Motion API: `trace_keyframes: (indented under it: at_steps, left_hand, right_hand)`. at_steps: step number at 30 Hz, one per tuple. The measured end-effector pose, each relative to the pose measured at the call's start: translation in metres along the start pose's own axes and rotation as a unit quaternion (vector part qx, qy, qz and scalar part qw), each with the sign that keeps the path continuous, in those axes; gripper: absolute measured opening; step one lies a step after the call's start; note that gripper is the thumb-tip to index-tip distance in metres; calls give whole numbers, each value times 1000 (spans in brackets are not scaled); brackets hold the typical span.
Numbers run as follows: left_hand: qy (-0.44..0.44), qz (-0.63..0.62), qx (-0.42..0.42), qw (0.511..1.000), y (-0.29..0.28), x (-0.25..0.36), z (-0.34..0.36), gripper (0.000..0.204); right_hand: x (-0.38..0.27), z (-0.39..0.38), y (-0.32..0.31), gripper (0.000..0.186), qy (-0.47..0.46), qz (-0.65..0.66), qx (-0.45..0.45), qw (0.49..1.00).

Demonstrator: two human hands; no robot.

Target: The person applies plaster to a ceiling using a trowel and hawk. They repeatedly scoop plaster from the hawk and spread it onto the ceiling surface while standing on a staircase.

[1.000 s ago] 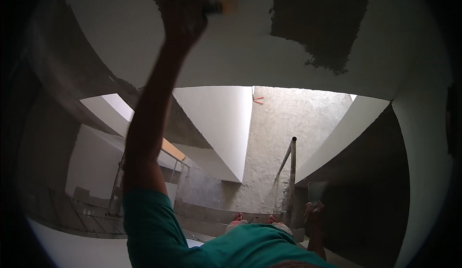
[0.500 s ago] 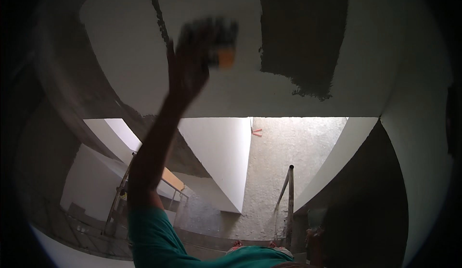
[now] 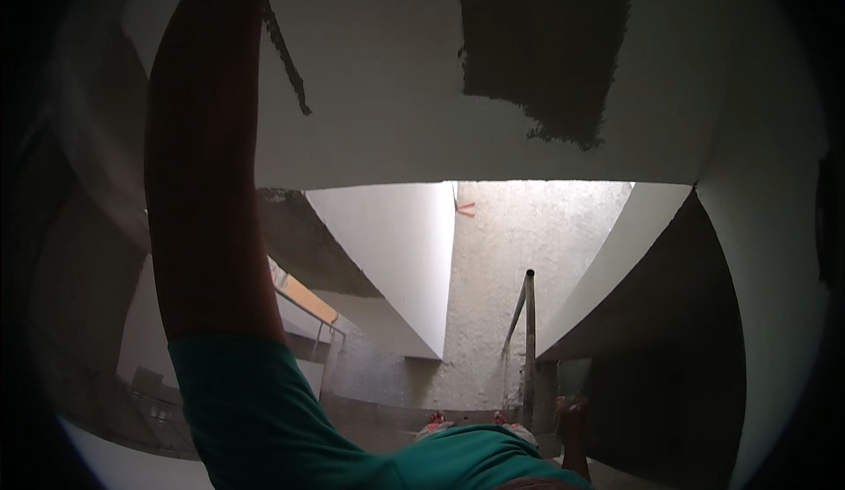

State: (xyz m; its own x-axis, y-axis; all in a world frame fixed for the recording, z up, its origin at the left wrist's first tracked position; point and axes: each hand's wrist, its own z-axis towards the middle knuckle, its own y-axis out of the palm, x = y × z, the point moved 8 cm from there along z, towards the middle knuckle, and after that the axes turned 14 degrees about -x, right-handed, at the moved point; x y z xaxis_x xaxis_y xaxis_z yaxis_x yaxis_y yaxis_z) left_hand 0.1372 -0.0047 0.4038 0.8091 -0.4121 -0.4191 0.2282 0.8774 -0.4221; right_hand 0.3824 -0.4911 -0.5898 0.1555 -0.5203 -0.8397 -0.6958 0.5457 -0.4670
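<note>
My left arm [image 3: 207, 164], in a green sleeve, stretches up past the upper edge, so my left hand is out of sight. Beside the arm is a pale wall surface [image 3: 378, 120] with a thin dark grey streak [image 3: 286, 54]. Farther right on the same surface is a broad, rough-edged dark grey patch [image 3: 546, 41]. Down at the lower right, in shadow, hangs my right hand [image 3: 571, 413]. Its fingers look closed around something, and a dim greyish flat shape [image 3: 576, 373] shows just beyond them; its kind is not clear.
My feet [image 3: 437, 418] are low in the picture on a narrow platform. A metal post [image 3: 530, 358] rises in front of me, with a rough grey floor [image 3: 493, 252] far below. White wall faces [image 3: 396, 261] flank this drop. A railing [image 3: 317, 314] stands at left.
My left hand, which held a blurred dark and orange thing against the pale surface, has moved up out of view. The scene has shifted slightly upward; my right hand stays low.
</note>
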Motion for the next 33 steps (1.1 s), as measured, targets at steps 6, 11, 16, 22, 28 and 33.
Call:
trace_keyframes:
  at_steps: [6,11,16,22,28,33]
  left_hand:
    - [30,-11,25,999,37,76,-132,62]
    - [24,-9,-7,1000,144,142,-272,86]
    - [15,-39,-103,994,189,179,-394,85]
    - [-200,-509,-134,826,153,196,-474,62]
    - [-522,-826,-17,212,134,285,-617,56]
    - [-482,-860,-33,163,117,305,-632,41]
  right_hand:
    - [-66,-21,-12,36,127,118,-95,980]
    - [-18,5,-16,37,34,35,-46,998]
    - [-107,-9,-25,41,29,24,-72,997]
    - [-115,-20,-32,44,-234,-124,36,964]
    - [-337,-33,-2,57,-240,-90,-180,950]
    - [-375,-28,21,65,-317,-146,-183,919]
